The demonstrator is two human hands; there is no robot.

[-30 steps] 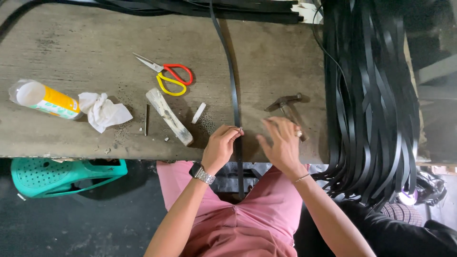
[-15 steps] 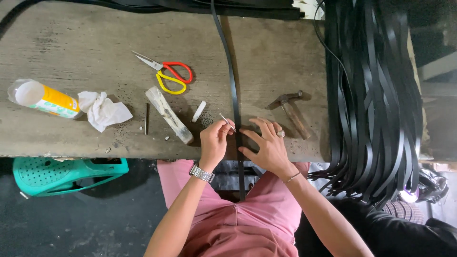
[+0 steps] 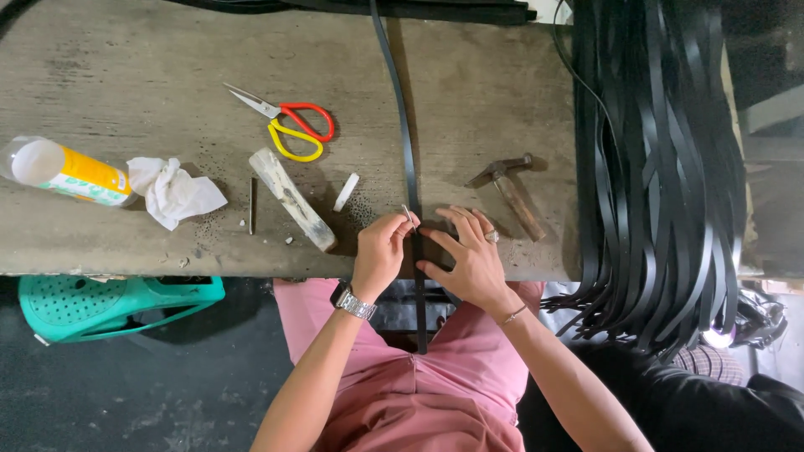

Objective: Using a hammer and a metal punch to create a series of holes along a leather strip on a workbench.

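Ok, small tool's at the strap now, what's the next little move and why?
Probably press the thin tool down into the black strap: the left hand pinches it at the strap's edge, and the right hand lies flat, pinning the strap to the workbench.

Scissors (image 3: pixel 289 125) top center-left, bottle (image 3: pixel 63 172) & crumpled tissue (image 3: pixel 173 192) far left, hammer (image 3: pixel 511 188) center-right, teal basket (image 3: pixel 113 305) lower left.

plastic bottle (image 3: pixel 59 170) lying at table's left edge: white body, yellow-orange label, beside crumpled tissue (image 3: pixel 174 190).
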